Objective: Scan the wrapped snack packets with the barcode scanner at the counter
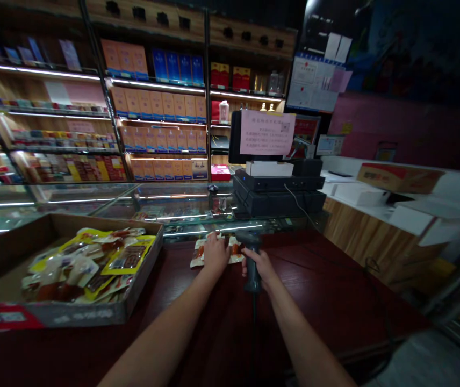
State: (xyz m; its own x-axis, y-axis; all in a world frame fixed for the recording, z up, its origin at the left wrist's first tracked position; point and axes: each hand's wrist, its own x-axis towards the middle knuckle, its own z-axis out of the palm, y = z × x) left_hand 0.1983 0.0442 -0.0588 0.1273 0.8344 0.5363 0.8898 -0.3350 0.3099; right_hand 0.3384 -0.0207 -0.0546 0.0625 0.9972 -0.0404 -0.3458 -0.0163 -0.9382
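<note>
Mid-frame, white-and-orange plastic packets (pixel 198 254) lie crosswise under the left grip (pixel 216 252), pinch unclear; right grip (pixel 261 264) clasps a dark-grey pistol-shaped scanner (pixel 253 278) just right.

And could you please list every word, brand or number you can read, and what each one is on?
None reads clearly enough to quote.
Pink notice on the monitor: several lines, too blurred.
Open box: white front lettering, blurred.
Carton at right: red marking, unreadable.
Wall papers: too small.
Packets beside the scanner: no legible print.
</note>
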